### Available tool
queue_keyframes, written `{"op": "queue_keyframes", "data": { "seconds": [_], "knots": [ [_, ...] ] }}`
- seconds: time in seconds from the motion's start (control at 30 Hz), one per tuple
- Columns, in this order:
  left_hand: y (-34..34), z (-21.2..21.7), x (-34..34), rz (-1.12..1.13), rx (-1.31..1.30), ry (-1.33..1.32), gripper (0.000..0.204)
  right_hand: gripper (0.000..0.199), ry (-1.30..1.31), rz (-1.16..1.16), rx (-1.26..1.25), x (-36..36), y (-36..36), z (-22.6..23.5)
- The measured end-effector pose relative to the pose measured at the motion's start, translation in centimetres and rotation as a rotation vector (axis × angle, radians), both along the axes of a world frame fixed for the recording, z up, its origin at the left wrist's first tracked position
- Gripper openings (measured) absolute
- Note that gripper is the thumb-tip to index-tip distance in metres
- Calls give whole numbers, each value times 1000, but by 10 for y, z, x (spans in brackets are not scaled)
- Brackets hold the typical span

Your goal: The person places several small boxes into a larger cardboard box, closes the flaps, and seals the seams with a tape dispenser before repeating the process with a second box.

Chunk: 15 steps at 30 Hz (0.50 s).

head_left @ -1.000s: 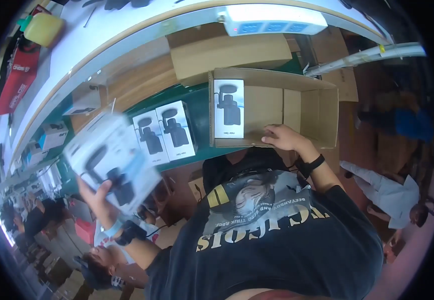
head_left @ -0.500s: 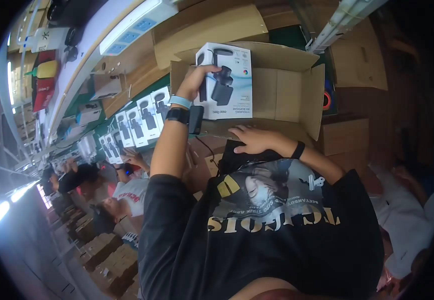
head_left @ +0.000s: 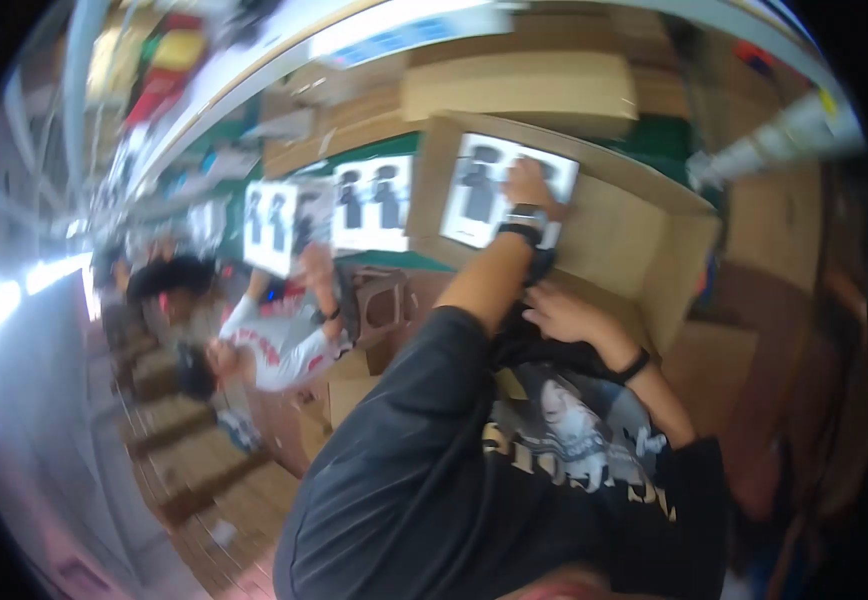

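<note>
My left hand (head_left: 532,190) reaches into the left half of an open brown cardboard carton (head_left: 689,235). Its fingers grip a white product box (head_left: 562,165), printed with a dark upright device; part of the box is hidden behind the hand. A matching product box (head_left: 474,195) stands right beside it, on the left, against the carton's left end. My right hand (head_left: 566,312) lies palm down with its fingers apart at the carton's near edge, holding nothing. A pale band and a dark band circle my left wrist, and a black band my right.
To the left stand more white product boxes (head_left: 372,205) on the green table. A co-worker's hand (head_left: 319,275) is beside a pair of white boxes (head_left: 270,225). Behind the carton lies a closed brown carton (head_left: 519,88); a pale metal post (head_left: 774,140) rises at the right.
My left hand has lowered the box into the carton, beside a matching one now visible. My right hand stays at the near edge. The whole view has turned and shifted left.
</note>
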State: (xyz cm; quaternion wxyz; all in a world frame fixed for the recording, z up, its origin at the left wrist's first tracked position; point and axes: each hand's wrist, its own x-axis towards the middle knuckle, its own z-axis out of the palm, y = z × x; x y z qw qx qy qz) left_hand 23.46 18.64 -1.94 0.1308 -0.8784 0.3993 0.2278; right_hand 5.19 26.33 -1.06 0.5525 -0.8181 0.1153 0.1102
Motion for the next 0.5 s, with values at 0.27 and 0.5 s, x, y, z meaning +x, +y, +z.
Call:
{"op": "queue_keyframes", "data": {
  "seconds": [0.27,0.5],
  "knots": [
    [123,118,159,5,-229,979,63,42,121,-157,6,-4,-23,37],
    [358,63,417,262,-681,-543,97,45,195,-168,-85,5,-18,52]
  ]
}}
